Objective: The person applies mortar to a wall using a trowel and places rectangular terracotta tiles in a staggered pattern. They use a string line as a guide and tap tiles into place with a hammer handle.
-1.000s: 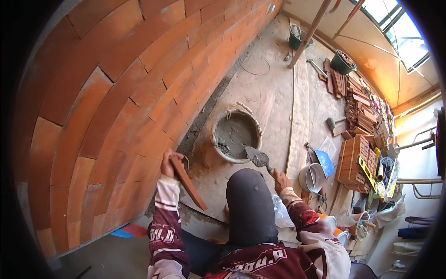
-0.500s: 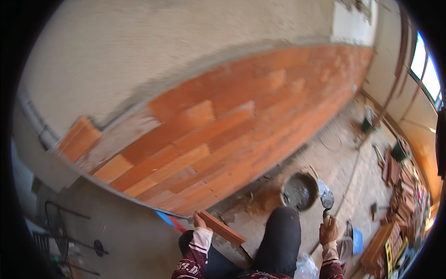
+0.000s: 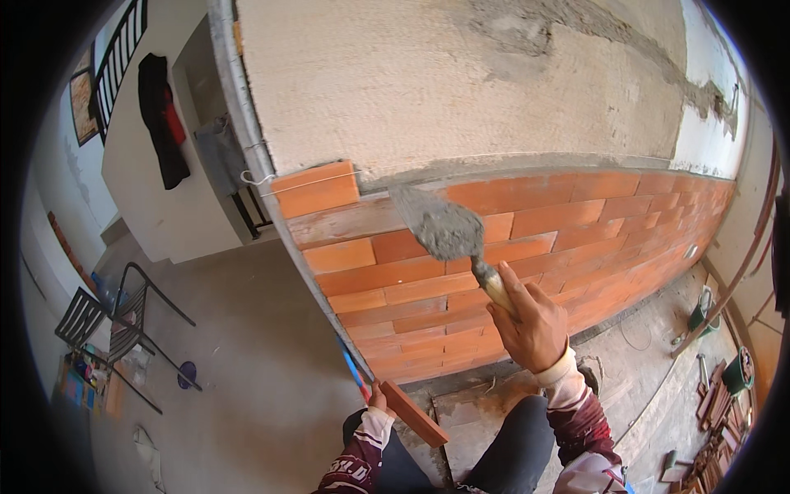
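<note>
wall (image 3: 543,218), then trowel (image 3: 448,233) up high, brick (image 3: 415,414) down low

the wall's end edge ran down the left, with floor (image 3: 239,329) beyond it out to a chair (image 3: 127,329). the muddy trowel pointed up-left from the right hand (image 3: 531,321), fingers curled round its handle, its tip beside the end brick (image 3: 315,188) in view; couldn't tell if it touched the wall. lower and to the left, the left hand (image 3: 378,399) pinched the brick's upper end, long axis slanting down-right toward the knees.

Grey mortar (image 3: 451,236) is lying on a triangular metal trowel (image 3: 499,294) before an orange rectangular-tile wall (image 3: 592,216). A reddish rectangular clay tile (image 3: 415,414) is hanging lower, to its left. A black slatted chair (image 3: 78,321) is standing left of the wall. 2 green round buckets (image 3: 732,380) are standing right, behind heaped reddish clay tiles (image 3: 728,421).
</note>
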Tool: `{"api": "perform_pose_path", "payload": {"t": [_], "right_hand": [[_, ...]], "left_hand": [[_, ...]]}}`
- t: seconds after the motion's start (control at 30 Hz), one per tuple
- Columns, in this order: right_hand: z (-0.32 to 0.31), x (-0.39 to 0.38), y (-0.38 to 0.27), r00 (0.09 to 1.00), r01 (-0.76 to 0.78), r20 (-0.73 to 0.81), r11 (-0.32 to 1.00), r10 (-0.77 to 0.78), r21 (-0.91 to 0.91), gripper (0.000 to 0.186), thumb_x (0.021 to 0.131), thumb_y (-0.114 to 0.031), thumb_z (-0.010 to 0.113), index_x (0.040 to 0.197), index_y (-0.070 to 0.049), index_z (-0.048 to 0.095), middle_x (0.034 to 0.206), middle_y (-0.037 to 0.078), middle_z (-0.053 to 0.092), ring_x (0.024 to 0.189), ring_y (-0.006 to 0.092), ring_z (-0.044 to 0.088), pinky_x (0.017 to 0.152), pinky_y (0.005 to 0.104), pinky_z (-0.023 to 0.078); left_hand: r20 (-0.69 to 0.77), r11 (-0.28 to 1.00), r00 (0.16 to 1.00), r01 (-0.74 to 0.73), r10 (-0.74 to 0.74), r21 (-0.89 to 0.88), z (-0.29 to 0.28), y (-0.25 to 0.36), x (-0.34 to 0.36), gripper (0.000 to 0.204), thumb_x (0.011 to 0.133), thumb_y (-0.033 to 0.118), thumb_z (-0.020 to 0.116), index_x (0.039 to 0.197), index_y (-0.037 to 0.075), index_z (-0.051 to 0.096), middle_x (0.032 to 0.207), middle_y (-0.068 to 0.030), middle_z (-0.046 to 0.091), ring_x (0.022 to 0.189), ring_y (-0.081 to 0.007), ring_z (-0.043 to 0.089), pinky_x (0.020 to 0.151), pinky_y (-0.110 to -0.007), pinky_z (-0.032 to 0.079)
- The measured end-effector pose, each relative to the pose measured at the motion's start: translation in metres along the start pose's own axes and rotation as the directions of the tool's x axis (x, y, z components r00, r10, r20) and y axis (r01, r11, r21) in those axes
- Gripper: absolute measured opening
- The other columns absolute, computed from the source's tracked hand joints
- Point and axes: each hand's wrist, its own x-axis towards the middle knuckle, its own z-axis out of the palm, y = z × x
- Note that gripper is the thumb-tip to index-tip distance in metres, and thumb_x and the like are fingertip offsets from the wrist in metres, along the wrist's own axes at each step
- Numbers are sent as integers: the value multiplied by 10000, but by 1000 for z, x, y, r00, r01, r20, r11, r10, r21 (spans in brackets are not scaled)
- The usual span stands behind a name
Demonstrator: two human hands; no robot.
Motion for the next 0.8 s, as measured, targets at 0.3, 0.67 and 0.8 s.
{"api": "perform_pose_path", "payload": {"t": [0.3,0.67,0.8], "right_hand": [[23,27,-23,995,47,-77,990,-57,-131,559,796,-205,707,1322,-150,527,717,64,559,526,234,572,448,355,456],[34,37,-29,980,117,-129,967,-149,-227,578,798,-210,704,1340,-170,507,735,34,549,554,201,582,431,335,442],[17,37,-22,981,163,-33,911,-190,-379,598,801,-205,699,1357,-165,482,722,30,519,549,186,576,425,340,436]], "left_hand": [[-110,997,991,74,-73,8,-42,-5,4,469,896,583,493,980,131,584,814,-35,627,769,-228,622,720,-389,523],[-276,840,958,82,83,536,-87,-15,57,787,851,670,432,1227,-10,556,1213,-201,579,1078,-315,576,888,-391,459],[-278,788,960,136,46,601,-44,-12,24,842,841,692,404,1313,2,503,1303,-254,513,1187,-333,512,966,-382,409]]}}
